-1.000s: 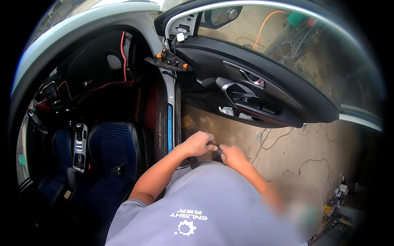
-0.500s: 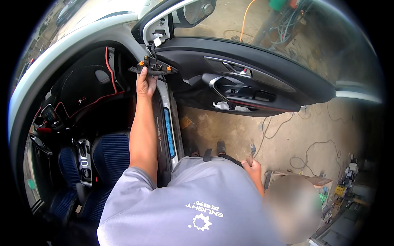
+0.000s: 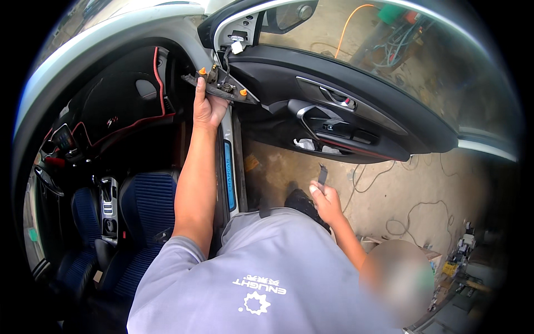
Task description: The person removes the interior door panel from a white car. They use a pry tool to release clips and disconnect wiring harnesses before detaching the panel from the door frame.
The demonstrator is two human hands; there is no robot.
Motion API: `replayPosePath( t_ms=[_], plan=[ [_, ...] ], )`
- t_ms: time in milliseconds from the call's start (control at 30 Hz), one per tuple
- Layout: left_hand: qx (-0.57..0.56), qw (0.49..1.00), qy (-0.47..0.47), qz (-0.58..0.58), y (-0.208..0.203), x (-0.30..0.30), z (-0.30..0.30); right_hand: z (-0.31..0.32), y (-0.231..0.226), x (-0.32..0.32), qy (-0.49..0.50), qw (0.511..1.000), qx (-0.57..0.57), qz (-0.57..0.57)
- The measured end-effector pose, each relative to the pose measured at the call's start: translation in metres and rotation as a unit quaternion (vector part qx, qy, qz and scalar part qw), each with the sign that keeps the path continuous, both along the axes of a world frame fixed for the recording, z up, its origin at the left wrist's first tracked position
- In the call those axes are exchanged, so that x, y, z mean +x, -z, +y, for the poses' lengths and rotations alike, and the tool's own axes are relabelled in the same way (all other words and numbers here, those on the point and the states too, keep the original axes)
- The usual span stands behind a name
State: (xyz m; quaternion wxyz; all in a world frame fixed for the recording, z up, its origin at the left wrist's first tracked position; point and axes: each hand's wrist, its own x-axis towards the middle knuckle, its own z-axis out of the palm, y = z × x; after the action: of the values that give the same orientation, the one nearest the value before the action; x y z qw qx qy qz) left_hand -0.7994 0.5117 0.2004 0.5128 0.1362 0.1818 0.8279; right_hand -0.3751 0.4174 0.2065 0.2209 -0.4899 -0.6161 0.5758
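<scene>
My left hand (image 3: 210,109) grips a black triangular trim panel (image 3: 229,96) at the front corner of the open car door. Its back side faces up, with orange clips (image 3: 243,92) standing on it, and my thumb presses over its edge. Dark wiring (image 3: 227,57) runs from near the panel up to the bare mirror mount (image 3: 238,38) on the door frame. In my right hand (image 3: 328,203), closed around its handle, is a dark, flat pry tool (image 3: 322,174) with a notched tip. That hand is held over the floor, apart from the door.
The door (image 3: 345,100) stands open, with white crumpled stuff (image 3: 305,144) in its pocket. To the left are the blue-and-black seats (image 3: 150,206) and the door sill (image 3: 229,178). Cables (image 3: 417,217) trail over the floor. A clutter of tools (image 3: 464,245) lies far right.
My right hand has risen forward and to the left with the pry tool. The trim panel is slightly more tilted, still in my left hand, and the view has shifted a little.
</scene>
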Motion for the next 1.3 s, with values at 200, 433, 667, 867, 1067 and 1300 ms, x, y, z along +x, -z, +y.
replayPosePath(
  t_ms=[200,433,667,867,1067,1300],
  plan=[
    [-0.017,1.000,0.004,0.010,-0.011,0.003,0.008,0.069,-0.039,-0.074,-0.099,0.992,-0.001,0.077],
    [-0.043,0.998,0.044,0.027,-0.027,-0.011,0.012,0.142,-0.074,-0.172,-0.128,0.949,-0.005,0.289],
    [-0.100,0.995,0.007,-0.021,-0.056,-0.007,0.010,0.183,-0.112,-0.259,-0.067,0.811,0.065,0.577],
    [-0.134,0.989,0.029,-0.047,-0.070,-0.010,0.012,0.204,-0.125,-0.294,-0.106,0.790,0.072,0.600],
    [-0.120,0.991,0.061,-0.014,-0.082,-0.017,0.011,0.215,-0.131,-0.312,-0.099,0.802,0.059,0.586],
    [-0.162,0.984,0.072,-0.035,-0.085,-0.020,0.010,0.224,-0.121,-0.324,-0.200,0.755,0.021,0.624]
  ],
)
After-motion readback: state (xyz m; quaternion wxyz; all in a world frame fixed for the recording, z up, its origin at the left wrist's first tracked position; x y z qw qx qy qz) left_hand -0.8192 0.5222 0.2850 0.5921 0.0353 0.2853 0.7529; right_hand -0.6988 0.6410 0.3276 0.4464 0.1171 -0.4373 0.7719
